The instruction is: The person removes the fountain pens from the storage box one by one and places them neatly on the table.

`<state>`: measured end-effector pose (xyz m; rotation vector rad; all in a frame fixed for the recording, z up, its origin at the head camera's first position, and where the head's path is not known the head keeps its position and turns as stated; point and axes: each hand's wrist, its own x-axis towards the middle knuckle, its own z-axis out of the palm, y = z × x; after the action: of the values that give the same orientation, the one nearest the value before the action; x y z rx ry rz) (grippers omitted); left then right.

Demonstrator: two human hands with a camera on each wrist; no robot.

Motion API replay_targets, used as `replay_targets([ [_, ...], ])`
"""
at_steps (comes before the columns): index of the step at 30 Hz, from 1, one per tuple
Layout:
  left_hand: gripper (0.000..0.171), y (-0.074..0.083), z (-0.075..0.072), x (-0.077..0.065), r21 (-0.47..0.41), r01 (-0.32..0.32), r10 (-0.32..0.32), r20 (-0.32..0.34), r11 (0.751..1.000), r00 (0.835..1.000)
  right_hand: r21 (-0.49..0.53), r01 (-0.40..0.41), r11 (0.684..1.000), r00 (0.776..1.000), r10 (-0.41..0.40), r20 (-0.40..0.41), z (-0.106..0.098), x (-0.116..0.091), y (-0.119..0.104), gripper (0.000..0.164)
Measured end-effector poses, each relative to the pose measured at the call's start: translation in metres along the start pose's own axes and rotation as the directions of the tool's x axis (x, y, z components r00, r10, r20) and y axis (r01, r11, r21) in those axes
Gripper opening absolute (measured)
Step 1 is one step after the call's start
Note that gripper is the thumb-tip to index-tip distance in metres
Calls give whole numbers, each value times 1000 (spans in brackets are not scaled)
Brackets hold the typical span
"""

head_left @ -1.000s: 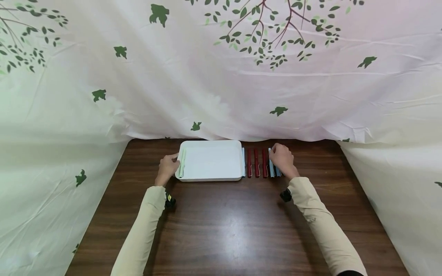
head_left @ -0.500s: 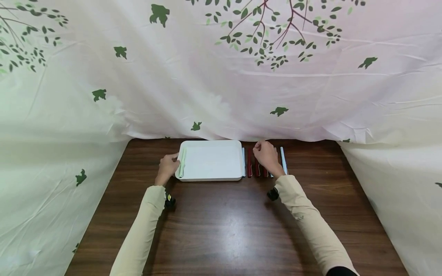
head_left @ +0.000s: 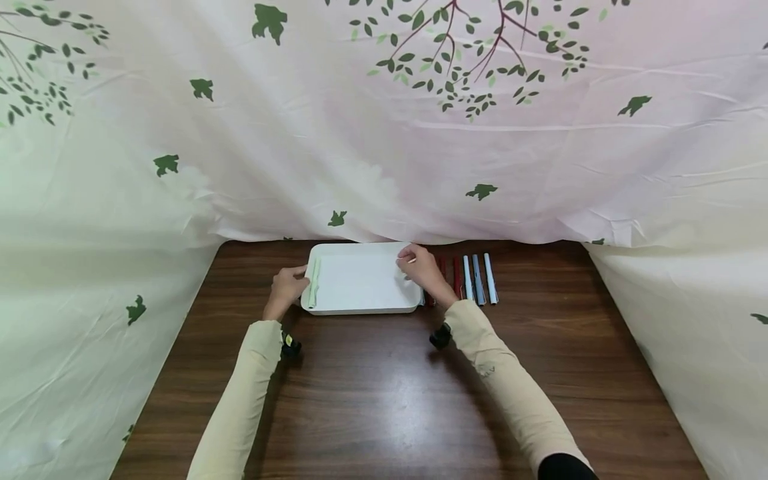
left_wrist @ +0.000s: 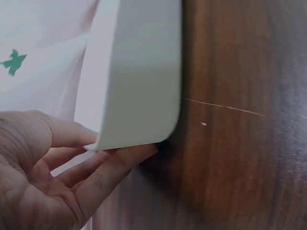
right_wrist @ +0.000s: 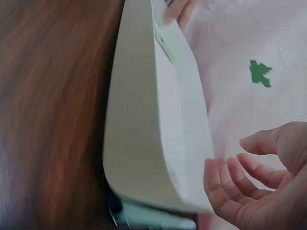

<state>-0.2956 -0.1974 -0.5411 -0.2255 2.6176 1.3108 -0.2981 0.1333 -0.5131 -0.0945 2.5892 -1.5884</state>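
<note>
My left hand [head_left: 285, 292] grips the left end of a white tray [head_left: 360, 277], thumb on the rim and fingers against the outer wall in the left wrist view. A light green pen [head_left: 314, 283] lies inside the tray along that end. Over the tray's right end is my right hand [head_left: 425, 270]. The right wrist view shows its fingers [right_wrist: 225, 179] loosely bent, with nothing between them and the thumb. Just outside the tray's right wall lies a pale blue pen [right_wrist: 153, 218], mostly covered by the hand in the head view.
Right of the tray, red pens [head_left: 457, 277] stand in a row, partly behind my right hand. Further along lie a light blue pen [head_left: 468, 279], a darker blue pen [head_left: 478, 280] and another light blue pen [head_left: 491, 279]. A patterned cloth [head_left: 384, 160] hangs behind the wooden table [head_left: 372, 387].
My right hand has moved left from the blue pens, across the red ones, to above the tray's right end. The three blue pens it covered now show. The left hand keeps its grip.
</note>
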Motion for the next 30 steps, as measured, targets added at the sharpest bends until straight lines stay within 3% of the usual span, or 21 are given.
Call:
replay_targets([
  [10, 53, 5, -10, 5, -77, 73, -66, 83, 994, 994, 192, -175, 966, 979, 149, 142, 56, 12, -7, 19],
  [17, 53, 8, -9, 8, -92, 115, -105, 106, 989, 989, 257, -242, 936, 963, 200, 181, 86, 17, -11, 28],
  [30, 53, 5, -10, 6, -101, 101, -92, 95, 990, 991, 351, -347, 870, 935, 290, 204, 129, 18, -38, 45],
])
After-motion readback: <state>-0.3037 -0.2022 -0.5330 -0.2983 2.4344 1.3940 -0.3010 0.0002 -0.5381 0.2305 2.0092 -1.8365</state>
